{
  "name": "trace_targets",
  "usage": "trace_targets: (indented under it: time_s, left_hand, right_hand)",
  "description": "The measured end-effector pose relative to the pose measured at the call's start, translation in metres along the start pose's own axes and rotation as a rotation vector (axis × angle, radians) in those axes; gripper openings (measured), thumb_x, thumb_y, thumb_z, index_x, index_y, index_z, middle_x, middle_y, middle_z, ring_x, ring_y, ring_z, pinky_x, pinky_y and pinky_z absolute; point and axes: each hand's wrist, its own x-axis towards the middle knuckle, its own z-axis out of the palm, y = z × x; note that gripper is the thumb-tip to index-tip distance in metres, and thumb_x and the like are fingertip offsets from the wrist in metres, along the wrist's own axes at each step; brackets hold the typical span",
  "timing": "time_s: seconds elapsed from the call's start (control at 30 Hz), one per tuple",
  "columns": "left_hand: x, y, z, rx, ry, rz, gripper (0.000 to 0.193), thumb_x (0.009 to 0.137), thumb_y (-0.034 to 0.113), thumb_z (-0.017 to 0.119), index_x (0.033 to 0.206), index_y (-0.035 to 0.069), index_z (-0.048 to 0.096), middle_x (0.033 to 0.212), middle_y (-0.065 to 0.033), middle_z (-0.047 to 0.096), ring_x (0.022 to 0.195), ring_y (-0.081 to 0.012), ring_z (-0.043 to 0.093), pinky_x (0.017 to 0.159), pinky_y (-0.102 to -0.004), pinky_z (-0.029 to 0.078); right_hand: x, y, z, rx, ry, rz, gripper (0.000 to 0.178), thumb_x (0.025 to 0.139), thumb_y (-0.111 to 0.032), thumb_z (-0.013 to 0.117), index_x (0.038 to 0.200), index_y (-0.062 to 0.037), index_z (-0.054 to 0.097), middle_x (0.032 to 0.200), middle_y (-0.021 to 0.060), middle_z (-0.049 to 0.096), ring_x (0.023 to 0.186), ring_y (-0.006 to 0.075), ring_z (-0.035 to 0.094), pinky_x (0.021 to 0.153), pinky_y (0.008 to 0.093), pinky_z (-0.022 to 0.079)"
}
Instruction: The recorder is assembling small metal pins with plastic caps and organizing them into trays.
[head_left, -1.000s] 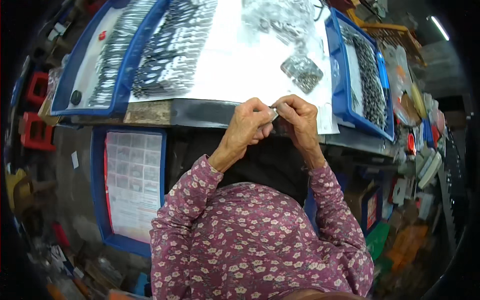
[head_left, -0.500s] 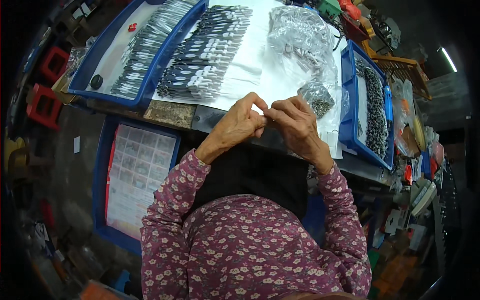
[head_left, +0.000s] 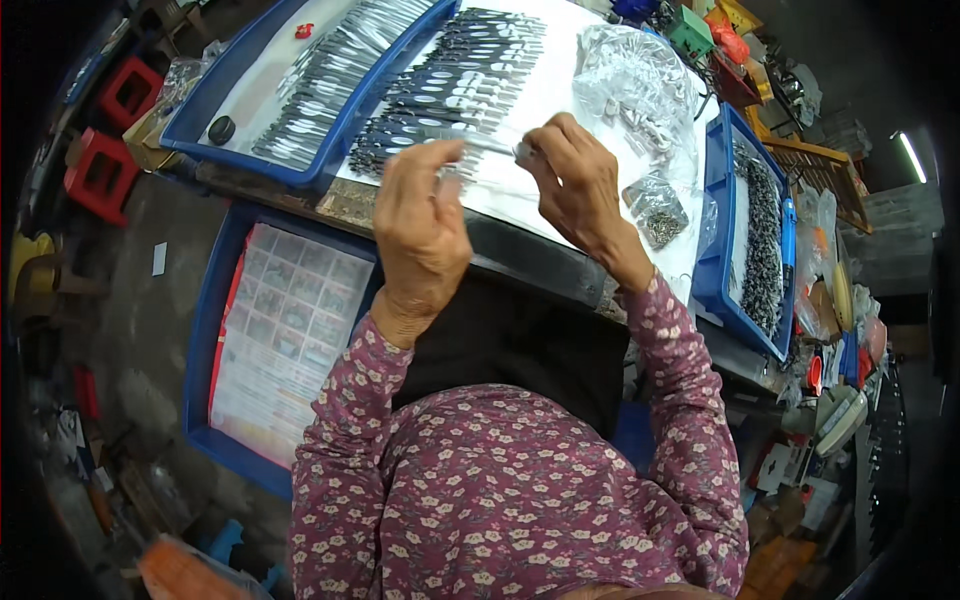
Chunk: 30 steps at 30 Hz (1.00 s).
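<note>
My left hand (head_left: 425, 225) is raised at the table's near edge, in front of the rows of slim black-and-white handled pieces (head_left: 455, 75). Its fingers are bent and smeared by motion, so what they hold, if anything, does not show. To its right, above the white sheet (head_left: 510, 185), my right hand (head_left: 578, 180) has thumb and fingers pinched together. A small greyish bit shows at those fingertips, too blurred to name. The two hands are apart. Near my right wrist lies a small clear bag of tiny metal parts (head_left: 660, 228).
A blue tray (head_left: 335, 140) with more slim pieces and a round black cap (head_left: 221, 129) stands at left. On the right is another blue tray (head_left: 712, 270) of small dark parts. A large clear bag (head_left: 640, 90) lies behind. Below left, a blue bin (head_left: 200, 400) holds printed sheets.
My hands were together at the fingertips and have moved apart. The left hand has turned upward; the right has risen toward the table. The view has shifted slightly.
</note>
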Motion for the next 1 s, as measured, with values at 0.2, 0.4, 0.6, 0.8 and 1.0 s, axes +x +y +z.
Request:
trace_targets:
  time_s: [0.2, 0.4, 0.6, 0.8, 1.0]
  left_hand:
    - [-0.005, -0.019, -0.025, -0.131, 0.142, -0.297, 0.017, 0.082, -0.005, 0.048, 0.098, -0.002, 0.054, 0.089, -0.0102, 0.061, 0.084, -0.0184, 0.059, 0.077, -0.0283, 0.046]
    - [-0.012, -0.026, -0.041, -0.121, 0.143, -0.369, 0.018, 0.082, -0.006, 0.045, 0.097, -0.002, 0.054, 0.089, -0.0089, 0.061, 0.085, -0.0163, 0.058, 0.078, -0.0267, 0.045]
    - [-0.018, -0.037, -0.046, -0.149, 0.149, -0.421, 0.017, 0.081, -0.006, 0.043, 0.093, -0.002, 0.055, 0.086, -0.0079, 0.061, 0.082, -0.015, 0.058, 0.076, -0.0258, 0.045]
    - [-0.023, -0.043, -0.048, -0.144, 0.148, -0.446, 0.014, 0.081, -0.005, 0.044, 0.088, -0.002, 0.056, 0.083, -0.0068, 0.061, 0.078, -0.0142, 0.057, 0.073, -0.0253, 0.045]
    - [-0.026, -0.047, -0.055, -0.118, 0.129, -0.44, 0.014, 0.082, -0.005, 0.044, 0.087, -0.002, 0.057, 0.081, -0.0067, 0.061, 0.076, -0.0138, 0.057, 0.071, -0.0249, 0.045]
  right_hand:
    - [0.03, 0.009, 0.04, -0.078, -0.026, 0.018, 0.012, 0.07, -0.005, 0.064, 0.074, -0.0003, 0.054, 0.069, 0.0103, 0.047, 0.06, 0.026, 0.05, 0.053, 0.0339, 0.04]
    - [0.043, 0.009, 0.061, -0.111, -0.079, 0.011, 0.011, 0.069, -0.005, 0.061, 0.072, 0.001, 0.052, 0.068, 0.0107, 0.047, 0.062, 0.0272, 0.05, 0.055, 0.0368, 0.04]
    - [0.046, 0.007, 0.065, -0.149, -0.143, 0.041, 0.012, 0.068, -0.005, 0.06, 0.075, 0.0013, 0.053, 0.072, 0.0119, 0.049, 0.065, 0.0271, 0.053, 0.057, 0.0363, 0.042]
    - [0.047, 0.006, 0.066, -0.16, -0.153, 0.037, 0.012, 0.069, -0.004, 0.059, 0.078, 0.0014, 0.055, 0.073, 0.0118, 0.051, 0.067, 0.0274, 0.055, 0.059, 0.0369, 0.044]
    - [0.046, 0.004, 0.066, -0.128, -0.184, 0.055, 0.011, 0.07, -0.003, 0.057, 0.081, 0.0008, 0.058, 0.074, 0.0115, 0.053, 0.064, 0.0268, 0.055, 0.057, 0.0364, 0.044]
